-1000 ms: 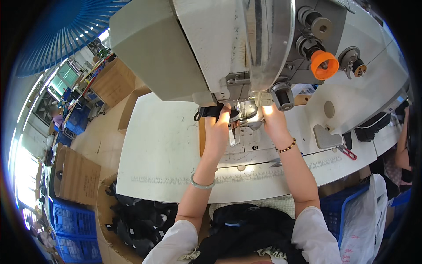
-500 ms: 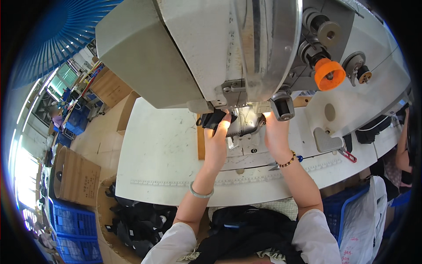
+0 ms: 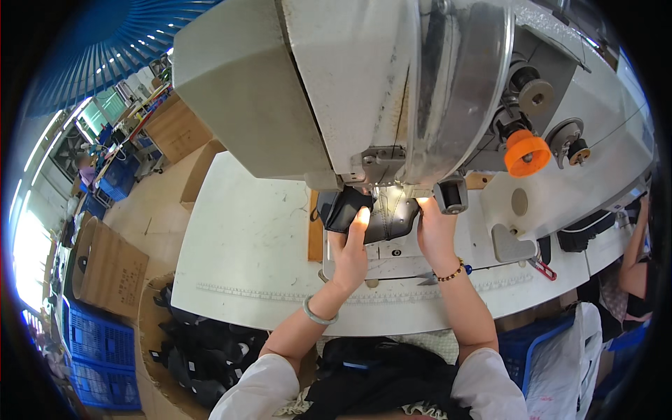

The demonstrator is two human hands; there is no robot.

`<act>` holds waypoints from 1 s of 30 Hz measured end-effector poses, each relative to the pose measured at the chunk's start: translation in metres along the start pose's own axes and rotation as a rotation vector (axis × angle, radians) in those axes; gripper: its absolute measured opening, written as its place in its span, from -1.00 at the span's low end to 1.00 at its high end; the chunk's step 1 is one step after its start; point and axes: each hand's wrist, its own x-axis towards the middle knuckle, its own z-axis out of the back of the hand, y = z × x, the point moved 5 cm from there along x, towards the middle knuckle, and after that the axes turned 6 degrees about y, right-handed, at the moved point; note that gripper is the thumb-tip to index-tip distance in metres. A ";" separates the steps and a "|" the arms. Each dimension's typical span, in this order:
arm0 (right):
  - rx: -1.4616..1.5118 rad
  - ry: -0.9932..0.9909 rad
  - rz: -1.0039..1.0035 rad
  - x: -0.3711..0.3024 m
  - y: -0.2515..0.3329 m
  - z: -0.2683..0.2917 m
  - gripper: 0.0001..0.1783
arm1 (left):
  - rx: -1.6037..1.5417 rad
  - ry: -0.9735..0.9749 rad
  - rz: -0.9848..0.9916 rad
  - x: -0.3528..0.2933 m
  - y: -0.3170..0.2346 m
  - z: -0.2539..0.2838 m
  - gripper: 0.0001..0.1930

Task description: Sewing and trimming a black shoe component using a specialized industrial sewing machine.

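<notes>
A black, padded-looking sewn piece (image 3: 393, 225) lies under the lit needle area of a large grey-white sewing machine (image 3: 350, 91). My left hand (image 3: 350, 253) is closed on its left part, thumb on top, where the black material bulges up. On the other side, my right hand (image 3: 437, 234) pinches the right edge, its fingertips partly hidden beneath the machine head. The needle itself cannot be made out.
Scissors (image 3: 428, 278) lie by my right wrist, and a red-handled cutter (image 3: 543, 269) farther right. A ruler strip runs along the white table (image 3: 238, 245). A carton of black pieces (image 3: 199, 357) stands below left, blue crates (image 3: 101, 343) beyond. Another person's arm (image 3: 633, 241) shows at right.
The black piece has come toward me and shows more of its surface below the needle area. Both hands moved with it. The whole view has shifted slightly.
</notes>
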 end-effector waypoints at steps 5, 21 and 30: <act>0.133 0.028 0.025 0.001 -0.011 0.005 -0.73 | -0.214 -0.014 0.100 0.000 0.013 0.000 -0.79; 0.163 0.021 0.020 -0.001 -0.011 0.004 -0.74 | 0.297 -0.086 -0.344 -0.003 -0.004 -0.001 -0.83; 0.102 0.061 -0.001 0.002 -0.018 0.013 -0.72 | 0.180 -0.087 -0.083 0.002 -0.006 -0.004 -0.88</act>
